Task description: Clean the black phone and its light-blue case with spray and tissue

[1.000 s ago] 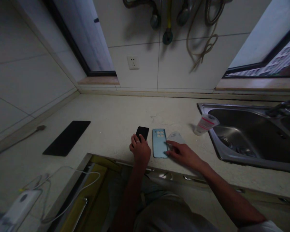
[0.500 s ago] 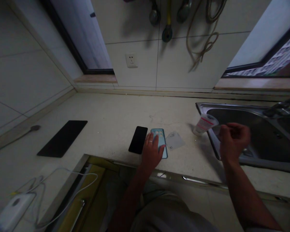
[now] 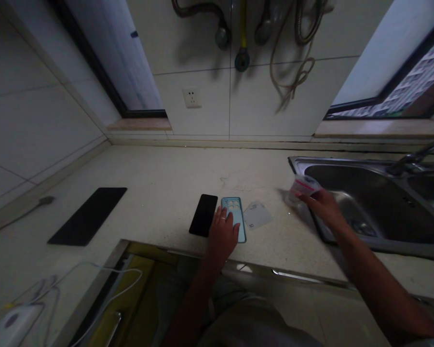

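My left hand (image 3: 222, 233) lies with fingers stretched out on the light blue phone case (image 3: 241, 233), which has round camera openings at its top. Just left of the case is a black phone-shaped slab (image 3: 203, 214), dark side up, close to the fingers. To the right of the case rests a thin whitish sheet (image 3: 257, 215) with small dark print. Beside the sink, my right hand (image 3: 323, 205) has its fingers closed on a clear plastic cup (image 3: 300, 185) with red markings. Part of the cup is hidden by the fingers.
A metal sink (image 3: 369, 207) with a tap (image 3: 412, 161) is set into the counter at right. Further left lies a black flat mat (image 3: 88, 217). A white device (image 3: 16, 323) with cables sits at lower left. Hoses and pipe fittings (image 3: 242, 59) hang on the wall.
My right hand has moved left and down from over the sink's edge onto the plastic cup. My left hand stays on the phone case. The view has shifted slightly.
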A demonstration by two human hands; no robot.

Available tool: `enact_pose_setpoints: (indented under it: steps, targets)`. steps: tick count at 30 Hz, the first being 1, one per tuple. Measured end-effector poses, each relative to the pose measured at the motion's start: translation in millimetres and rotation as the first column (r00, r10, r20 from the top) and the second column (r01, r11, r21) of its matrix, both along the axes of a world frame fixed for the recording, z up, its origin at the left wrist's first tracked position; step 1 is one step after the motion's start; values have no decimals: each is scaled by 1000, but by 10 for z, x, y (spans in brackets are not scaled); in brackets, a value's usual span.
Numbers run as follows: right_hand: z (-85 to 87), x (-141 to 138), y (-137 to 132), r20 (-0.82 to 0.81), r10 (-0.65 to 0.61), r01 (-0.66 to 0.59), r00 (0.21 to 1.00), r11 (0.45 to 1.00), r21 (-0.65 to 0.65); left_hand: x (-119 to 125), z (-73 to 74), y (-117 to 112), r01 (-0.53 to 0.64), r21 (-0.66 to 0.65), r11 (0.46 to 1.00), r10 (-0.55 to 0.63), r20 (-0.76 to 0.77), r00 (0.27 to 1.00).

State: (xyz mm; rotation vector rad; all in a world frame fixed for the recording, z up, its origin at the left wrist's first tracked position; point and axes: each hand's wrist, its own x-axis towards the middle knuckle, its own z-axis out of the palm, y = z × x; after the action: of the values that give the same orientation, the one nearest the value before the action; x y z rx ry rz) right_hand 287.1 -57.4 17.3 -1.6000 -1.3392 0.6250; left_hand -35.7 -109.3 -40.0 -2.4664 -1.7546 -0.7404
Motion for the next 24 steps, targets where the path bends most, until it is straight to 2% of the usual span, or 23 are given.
enact_pose_setpoints:
  steps: [2, 5, 8, 10, 11, 13, 14, 16, 18, 20, 24]
  targets:
    - [32, -17, -18, -20, -30, 30, 999, 1000, 1, -19, 2, 16, -10, -1, 1000, 10, 22, 1000]
    - [99, -113, -63, -223, -50, 48, 974, 999, -13, -21, 81, 36, 8, 14, 1000, -10, 117, 993]
    - [208, -307, -119, -513, 34, -27, 858, 999, 21, 34, 260, 31, 77, 12, 997, -77, 334, 939]
    - [291, -480, -161, -661, 114, -111, 742, 993, 47, 108, 394, 15, 147, -64, 987, -90, 536, 839]
    - [328, -574, -182, -713, 143, -155, 687, 987, 49, 157, 452, 8, 196, -125, 973, -70, 649, 758]
    - [376, -766, -222, -786, 175, -243, 593, 970, 33, 271, 531, 3, 342, -226, 912, 18, 856, 517]
    - [384, -859, -241, -817, 188, -271, 546, 962, 40, 333, 550, 7, 412, -254, 875, 73, 911, 407]
    - [370, -1024, -272, -864, 200, -306, 462, 950, 56, 451, 560, 24, 478, -277, 833, 176, 953, 246]
    - [325, -1150, -299, -890, 201, -314, 409, 947, 69, 546, 550, 42, 492, -285, 823, 246, 959, 145]
    - [266, -1232, -323, -907, 198, -310, 372, 947, 79, 605, 543, 48, 456, -275, 846, 270, 960, 77]
    - [152, -1320, -391, -940, 167, -271, 297, 959, 85, 622, 538, 32, 342, -271, 900, 285, 959, 11]
